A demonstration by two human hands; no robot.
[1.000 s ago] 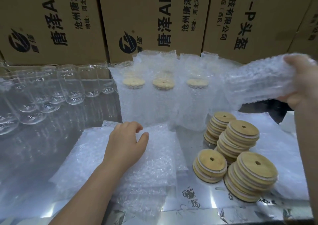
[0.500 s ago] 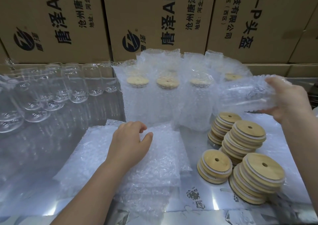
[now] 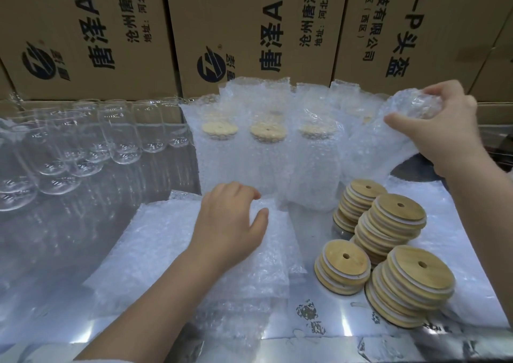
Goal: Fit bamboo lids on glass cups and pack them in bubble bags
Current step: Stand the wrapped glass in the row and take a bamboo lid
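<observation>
My right hand (image 3: 444, 132) grips a glass cup wrapped in a bubble bag (image 3: 399, 123) and holds it tilted at the right end of a row of packed cups (image 3: 268, 146), whose bamboo lids show through the wrap. My left hand (image 3: 230, 223) rests on a flat pile of bubble bags (image 3: 172, 246), with fingers and thumb curled on the far edge of the top bag. Stacks of bamboo lids (image 3: 394, 221) with centre holes stand at the right. Several bare glass cups (image 3: 125, 140) stand at the left.
Printed cardboard boxes (image 3: 249, 29) form a wall right behind the cups. The shiny table surface (image 3: 333, 335) carries more bubble wrap (image 3: 472, 237) under and beside the lid stacks. A dark gap (image 3: 410, 168) lies under my right wrist.
My right hand has brought the bagged cup down from high on the right to the right end of the packed row. My left hand has stayed on the bag pile.
</observation>
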